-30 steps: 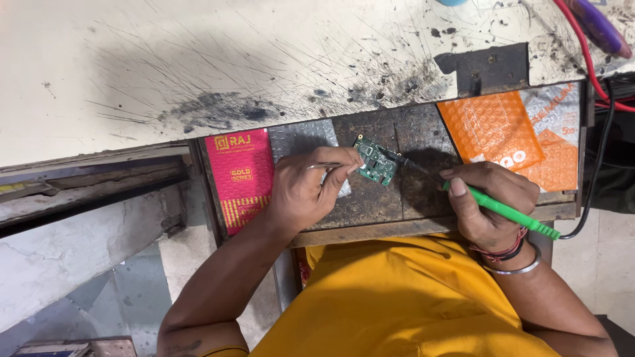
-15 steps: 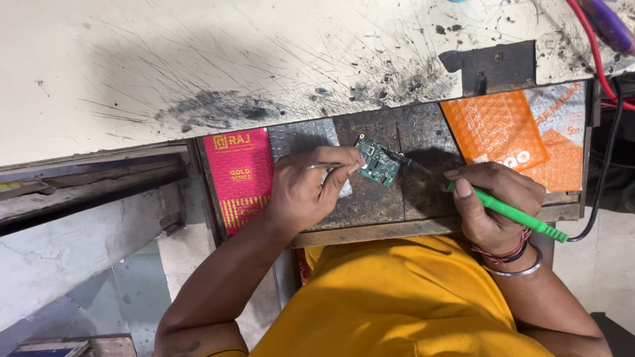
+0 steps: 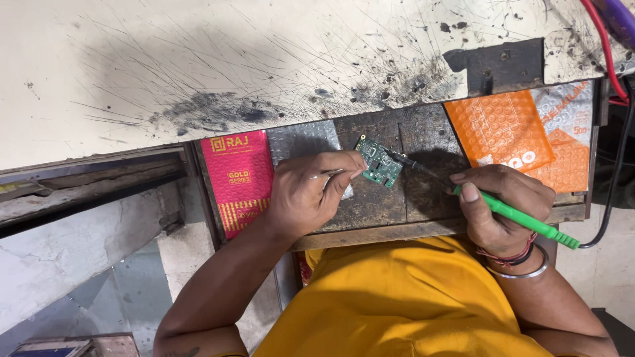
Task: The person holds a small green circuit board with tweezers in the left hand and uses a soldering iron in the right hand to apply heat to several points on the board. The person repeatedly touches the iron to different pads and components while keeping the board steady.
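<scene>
A small green circuit board (image 3: 377, 161) lies on a dark wooden tray (image 3: 423, 198) pulled out under the bench. My left hand (image 3: 307, 195) pinches thin metal tweezers (image 3: 337, 173) whose tips touch the board's near edge. My right hand (image 3: 499, 206) grips a green-handled soldering iron (image 3: 522, 218); its dark tip (image 3: 400, 158) rests on the board's right side. A black cord runs from the iron's handle off to the right.
A scratched, soot-marked white benchtop (image 3: 264, 66) fills the upper view. In the tray lie a red packet (image 3: 238, 182), a silver bubble pouch (image 3: 301, 140) and an orange bubble pouch (image 3: 503, 129). Red and black cables (image 3: 612, 73) hang at the right edge.
The view has shifted slightly. The iron's tip has stayed on the board, and my right hand has slid a little toward it. My left hand holds the tweezers in the same place.
</scene>
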The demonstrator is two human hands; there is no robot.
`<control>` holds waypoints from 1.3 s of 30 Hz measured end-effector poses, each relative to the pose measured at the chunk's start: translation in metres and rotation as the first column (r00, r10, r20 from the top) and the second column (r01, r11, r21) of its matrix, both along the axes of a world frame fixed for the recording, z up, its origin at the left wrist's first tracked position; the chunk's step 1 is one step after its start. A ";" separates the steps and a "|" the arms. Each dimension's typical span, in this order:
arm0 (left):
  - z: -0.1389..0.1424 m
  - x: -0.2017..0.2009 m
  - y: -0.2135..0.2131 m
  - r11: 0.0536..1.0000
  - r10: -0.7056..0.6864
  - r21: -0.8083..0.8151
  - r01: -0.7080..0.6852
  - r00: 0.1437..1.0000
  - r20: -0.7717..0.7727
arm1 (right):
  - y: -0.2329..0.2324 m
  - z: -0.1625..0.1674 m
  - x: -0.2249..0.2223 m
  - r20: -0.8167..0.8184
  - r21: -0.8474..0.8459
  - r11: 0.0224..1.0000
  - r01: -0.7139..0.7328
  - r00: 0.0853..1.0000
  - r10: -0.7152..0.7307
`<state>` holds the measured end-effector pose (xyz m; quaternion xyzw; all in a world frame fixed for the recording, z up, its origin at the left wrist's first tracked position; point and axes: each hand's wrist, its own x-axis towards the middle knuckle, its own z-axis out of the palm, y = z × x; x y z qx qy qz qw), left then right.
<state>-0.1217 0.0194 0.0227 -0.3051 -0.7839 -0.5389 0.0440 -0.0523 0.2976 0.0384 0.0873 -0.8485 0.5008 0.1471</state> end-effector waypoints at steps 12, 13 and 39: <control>0.001 0.000 -0.002 1.000 -0.010 0.016 0.009 0.999 0.037 | 0.002 -0.001 0.002 0.014 0.003 1.000 0.003 1.000 -0.003; 0.002 0.000 -0.002 1.000 -0.010 0.019 0.009 0.999 0.041 | 0.002 -0.001 0.002 0.015 0.005 1.000 0.002 1.000 -0.002; 0.004 0.001 -0.001 1.000 -0.015 0.021 0.014 0.998 0.055 | -0.002 0.003 -0.001 0.007 0.013 1.000 -0.017 1.000 0.017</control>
